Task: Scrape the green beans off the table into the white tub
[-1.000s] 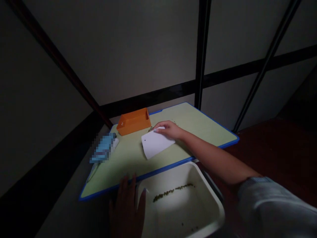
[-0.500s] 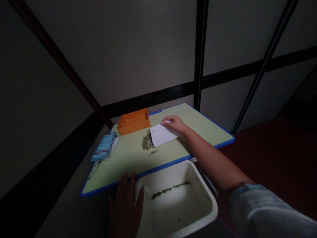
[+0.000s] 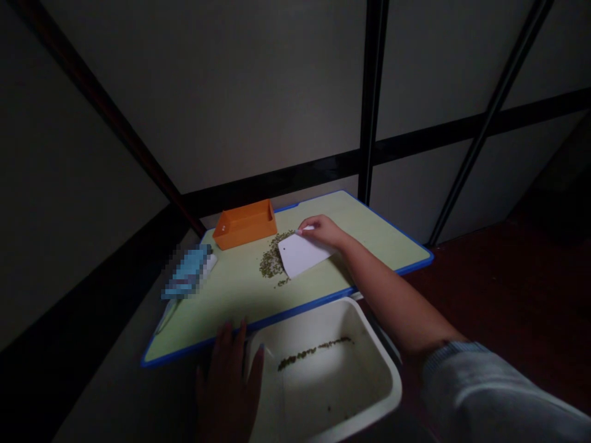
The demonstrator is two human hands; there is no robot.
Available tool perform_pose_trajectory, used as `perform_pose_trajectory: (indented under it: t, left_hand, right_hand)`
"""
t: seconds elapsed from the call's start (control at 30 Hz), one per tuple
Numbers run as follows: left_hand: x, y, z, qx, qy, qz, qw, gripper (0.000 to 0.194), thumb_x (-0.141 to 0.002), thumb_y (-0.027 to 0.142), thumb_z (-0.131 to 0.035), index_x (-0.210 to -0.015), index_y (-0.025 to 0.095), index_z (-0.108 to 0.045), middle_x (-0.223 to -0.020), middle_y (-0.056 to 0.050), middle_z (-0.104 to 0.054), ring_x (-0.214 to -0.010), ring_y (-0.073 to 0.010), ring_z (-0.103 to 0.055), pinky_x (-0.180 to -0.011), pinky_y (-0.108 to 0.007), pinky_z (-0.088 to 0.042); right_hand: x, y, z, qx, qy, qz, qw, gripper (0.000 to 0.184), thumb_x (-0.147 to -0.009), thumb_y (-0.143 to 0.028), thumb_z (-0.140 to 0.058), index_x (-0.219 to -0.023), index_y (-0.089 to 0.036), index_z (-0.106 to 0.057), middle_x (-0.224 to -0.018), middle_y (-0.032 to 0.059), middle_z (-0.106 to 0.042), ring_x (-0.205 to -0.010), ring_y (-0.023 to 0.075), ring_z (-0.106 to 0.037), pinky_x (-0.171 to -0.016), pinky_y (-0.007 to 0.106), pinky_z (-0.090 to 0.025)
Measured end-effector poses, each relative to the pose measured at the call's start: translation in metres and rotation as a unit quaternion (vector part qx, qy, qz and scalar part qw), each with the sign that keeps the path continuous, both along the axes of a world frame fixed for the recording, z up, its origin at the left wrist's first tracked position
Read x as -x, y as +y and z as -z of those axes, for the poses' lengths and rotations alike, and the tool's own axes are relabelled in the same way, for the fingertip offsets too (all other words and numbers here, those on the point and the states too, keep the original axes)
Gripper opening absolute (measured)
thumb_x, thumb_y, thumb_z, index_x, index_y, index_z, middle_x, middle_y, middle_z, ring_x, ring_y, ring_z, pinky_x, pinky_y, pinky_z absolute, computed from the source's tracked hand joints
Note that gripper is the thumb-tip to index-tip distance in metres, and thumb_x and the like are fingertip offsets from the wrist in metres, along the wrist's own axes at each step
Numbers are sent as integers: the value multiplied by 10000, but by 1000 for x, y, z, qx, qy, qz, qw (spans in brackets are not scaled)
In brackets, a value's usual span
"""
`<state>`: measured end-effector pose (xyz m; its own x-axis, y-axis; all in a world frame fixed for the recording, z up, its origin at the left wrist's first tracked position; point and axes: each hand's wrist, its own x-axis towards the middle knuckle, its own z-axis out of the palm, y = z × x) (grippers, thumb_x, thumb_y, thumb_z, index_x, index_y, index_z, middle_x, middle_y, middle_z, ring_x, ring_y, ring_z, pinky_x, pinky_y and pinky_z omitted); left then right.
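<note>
My right hand grips the far edge of a white plastic scraper that rests on a pale green board with a blue rim. A small heap of green-brown seeds lies just left of the scraper. My left hand is wrapped round the left rim of a white rectangular tub held below the board's near edge. A line of the same seeds lies inside the tub.
An orange open box stands at the board's far left. A blurred blue item lies at the left edge. Grey panels with dark frames rise behind. A dark reddish surface stretches to the right.
My right hand drew the scraper back to the right off the seeds, which now lie uncovered in a heap. My left hand and the tub stayed put.
</note>
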<state>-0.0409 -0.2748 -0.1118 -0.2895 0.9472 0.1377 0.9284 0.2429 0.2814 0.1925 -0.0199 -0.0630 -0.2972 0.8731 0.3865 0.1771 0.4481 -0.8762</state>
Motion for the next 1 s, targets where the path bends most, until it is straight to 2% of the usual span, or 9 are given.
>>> perform_pose_trajectory:
  t: [0.33, 0.5, 0.77, 1.0]
  left_hand:
    - [4, -1, 0, 0, -4, 11, 1000, 534, -927, 449, -244, -1394, 249, -410, -1562, -103, -301, -1458, -249, -245, -1136, -641, -202]
    - [1, -2, -3, 9, -8, 9, 1000, 551, -929, 467, -216, -1416, 261, -372, -1568, -88, -291, -1469, -240, -211, -1144, -636, -192]
    - [-1, 1, -2, 3, 9, 0, 1000, 533, -928, 440, -244, -1399, 247, -403, -1562, -95, -306, -1460, -241, -238, -1144, -620, -212]
    - [-4, 3, -4, 28, 26, -16, 999, 543, -931, 424, -221, -1410, 228, -384, -1575, -72, -276, -1466, -229, -223, -1158, -588, -203]
  right_hand:
    - [10, -7, 3, 28, 12, -33, 999, 212, -649, -332, -707, -709, -130, -730, -662, 15, -650, -653, 126, -540, -641, 251, -396]
    - [3, -3, 0, 45, 35, -4, 998, 192, -629, -315, -695, -686, -132, -711, -639, 0, -626, -628, 112, -508, -638, 248, -381]
    - [1, -4, 0, 82, 48, -9, 995, 223, -609, -325, -692, -698, -121, -699, -583, -23, -568, -567, 92, -454, -586, 243, -348]
    - [-2, -4, -3, 70, 13, 19, 997, 188, -645, -285, -677, -715, -114, -713, -606, -11, -591, -606, 103, -481, -619, 245, -362]
